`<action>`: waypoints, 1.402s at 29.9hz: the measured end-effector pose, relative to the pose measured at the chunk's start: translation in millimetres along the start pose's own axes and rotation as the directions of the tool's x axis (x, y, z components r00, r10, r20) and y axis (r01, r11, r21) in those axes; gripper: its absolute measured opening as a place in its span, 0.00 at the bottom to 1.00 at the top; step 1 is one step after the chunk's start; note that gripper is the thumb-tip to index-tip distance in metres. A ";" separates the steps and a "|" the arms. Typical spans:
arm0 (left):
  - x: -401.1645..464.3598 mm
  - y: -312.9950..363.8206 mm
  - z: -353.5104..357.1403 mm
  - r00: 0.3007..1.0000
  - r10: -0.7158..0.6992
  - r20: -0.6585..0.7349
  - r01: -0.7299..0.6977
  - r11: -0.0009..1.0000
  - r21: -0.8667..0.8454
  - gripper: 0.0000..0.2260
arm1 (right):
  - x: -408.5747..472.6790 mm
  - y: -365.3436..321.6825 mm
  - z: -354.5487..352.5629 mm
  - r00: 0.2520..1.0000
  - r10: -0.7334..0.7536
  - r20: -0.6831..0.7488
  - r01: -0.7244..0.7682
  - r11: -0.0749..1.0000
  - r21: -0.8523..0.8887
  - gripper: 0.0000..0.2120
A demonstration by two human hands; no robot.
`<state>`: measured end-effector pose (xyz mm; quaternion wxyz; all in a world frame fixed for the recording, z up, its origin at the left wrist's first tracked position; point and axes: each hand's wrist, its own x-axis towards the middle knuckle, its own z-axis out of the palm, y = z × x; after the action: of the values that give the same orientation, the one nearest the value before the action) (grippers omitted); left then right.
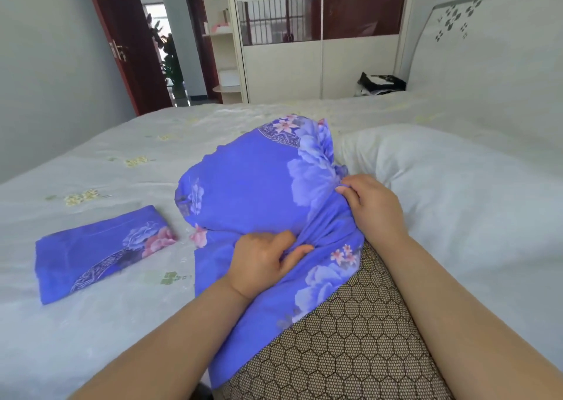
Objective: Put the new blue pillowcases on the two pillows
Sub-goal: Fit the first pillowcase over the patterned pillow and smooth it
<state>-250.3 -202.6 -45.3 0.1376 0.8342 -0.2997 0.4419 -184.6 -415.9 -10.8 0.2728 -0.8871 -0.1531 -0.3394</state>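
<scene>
A blue floral pillowcase [253, 186] covers the far end of a pillow whose brown honeycomb-patterned near end [344, 338] sticks out toward me. My left hand [262, 262] pinches a bunch of the blue cloth near its open edge. On the pillow's right side, my right hand [371, 204] grips gathered cloth too. A second blue pillowcase [97, 253] lies folded flat on the bed to the left. A bare white pillow [451, 192] rests to the right, touching the covered one.
The bed [122, 156] has a pale sheet with small yellow flowers. Its white headboard [487, 49] stands at the right. A dark bag [380, 84] sits beyond the bed near a wardrobe [320, 34]. A red door [128, 43] stands ajar at the back left.
</scene>
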 end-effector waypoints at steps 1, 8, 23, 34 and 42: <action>-1.6 2.2 0.7 1.000 0.012 -0.015 -0.012 1.000 -0.009 0.22 | 1.0 -0.1 3.0 0.999 0.006 0.033 -0.005 1.000 -0.020 0.15; 2.6 2.4 -7.5 0.769 -0.596 0.231 0.618 0.785 -0.031 0.25 | 2.8 -14.0 -2.1 0.982 0.123 0.143 -0.129 0.991 0.033 0.13; 215.7 -87.9 -4.1 0.734 -0.602 0.314 0.577 0.797 0.177 0.25 | -19.5 -60.4 -46.0 0.892 -0.075 0.445 -0.177 0.849 0.498 0.05; 185.5 -126.4 -9.1 0.557 -0.762 0.331 0.579 0.642 0.503 0.17 | -9.5 -28.1 -29.0 0.987 0.132 0.092 -0.158 0.903 0.401 0.07; 193.5 -105.4 1.2 0.668 -0.703 0.245 0.574 0.696 0.431 0.14 | 40.7 -110.4 -19.3 0.930 -0.090 0.357 -0.023 0.953 0.301 0.19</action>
<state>-100.9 -193.9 116.3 0.0865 0.9668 0.0705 0.2299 -215.6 -334.9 71.0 0.3650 -0.8802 -0.2662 -0.1453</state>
